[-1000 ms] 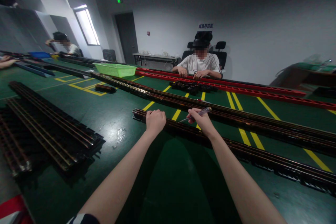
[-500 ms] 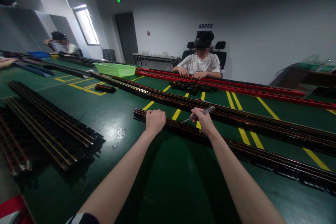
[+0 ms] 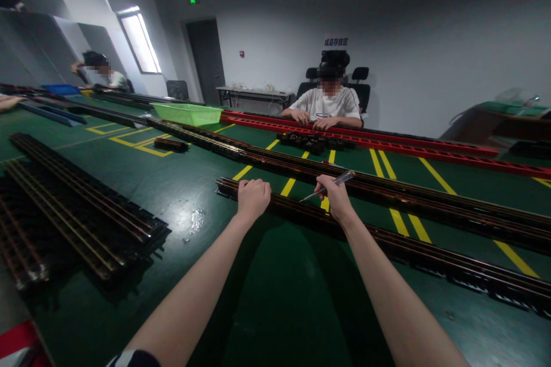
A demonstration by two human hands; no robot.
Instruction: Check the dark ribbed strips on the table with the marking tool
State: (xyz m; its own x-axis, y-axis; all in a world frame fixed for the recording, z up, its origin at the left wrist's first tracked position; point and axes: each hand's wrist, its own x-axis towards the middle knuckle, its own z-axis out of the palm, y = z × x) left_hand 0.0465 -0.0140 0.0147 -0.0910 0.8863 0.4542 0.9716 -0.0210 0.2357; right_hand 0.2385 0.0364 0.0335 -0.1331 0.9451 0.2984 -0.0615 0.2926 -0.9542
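Green bench (image 3: 193, 275), yellow lines marked across it. Long dark strip (image 3: 434, 258), copper-coloured lines along its length, lies slantwise on the bench in front of the wearer, running off to the right

Left hand (image 3: 253, 199): on the strip near its left end, fingers curled down over it, gripping. Right hand (image 3: 336, 199): fingers closed round the clear handle of a screwdriver (image 3: 344, 177), held tilted, thin shaft pointing down and left. Tip at the strip between the two hands; whether it touches, cannot tell

Just beyond: a row of similar long strips (image 3: 396, 192), roughly parallel. Farther back, red slotted rails (image 3: 447, 153), a cluster of small black parts (image 3: 316, 142) on their near side, and a light green basket (image 3: 187, 114). Short dark piece (image 3: 170, 144) alone inside a yellow outline, nearer than the basket. On the left, several wide dark strips (image 3: 86, 206) side by side

Person in a white shirt (image 3: 333, 106) seated across, both hands at the red rails. Another person (image 3: 105, 71) at the far left end
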